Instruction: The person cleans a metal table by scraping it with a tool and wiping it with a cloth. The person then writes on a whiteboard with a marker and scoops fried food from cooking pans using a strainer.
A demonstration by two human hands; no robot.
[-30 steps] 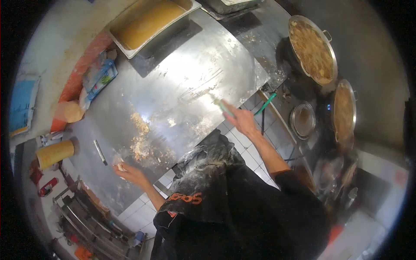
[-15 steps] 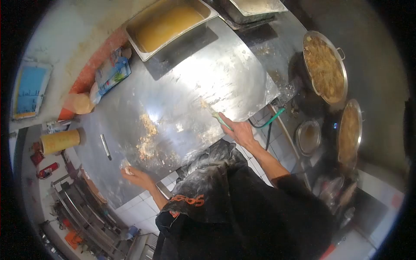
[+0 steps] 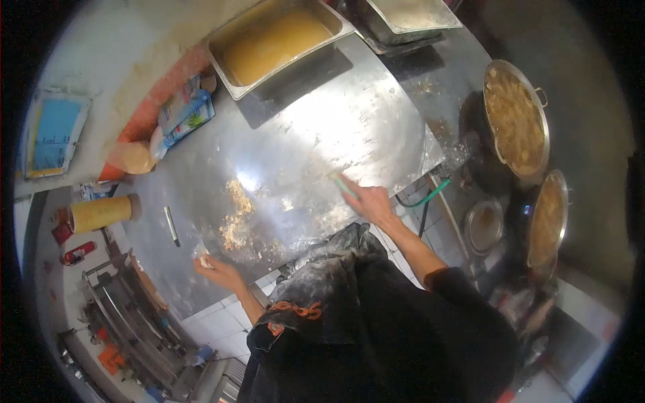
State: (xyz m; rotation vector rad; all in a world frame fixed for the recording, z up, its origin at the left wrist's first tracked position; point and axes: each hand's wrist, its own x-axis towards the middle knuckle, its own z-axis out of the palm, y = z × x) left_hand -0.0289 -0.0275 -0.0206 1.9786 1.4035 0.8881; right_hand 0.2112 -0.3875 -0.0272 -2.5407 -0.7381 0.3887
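Note:
My right hand (image 3: pixel 371 203) grips a light green handled tool (image 3: pixel 344 185), its far end blurred against the metal table (image 3: pixel 289 141). Near the table's front left part, my left hand (image 3: pixel 220 272) is closed on a small whitish piece (image 3: pixel 202 254), too small to name. Between the two hands lies a patch of pale crumbs (image 3: pixel 236 215), with whitish smears around it. A silvery marker-like stick (image 3: pixel 171 226) rests on the table beyond my left hand.
A metal tray of yellow liquid (image 3: pixel 347 28) stands at the table's back. Two wide pans (image 3: pixel 516 117) of brown food and a smaller round pan (image 3: pixel 484 226) are at the right. A yellow cylinder (image 3: pixel 101 214) and blue packages (image 3: pixel 188 115) are at the left.
The surroundings have shifted right and down in the view. My right hand with the green tool has moved over the table surface. My left hand still holds the whitish piece.

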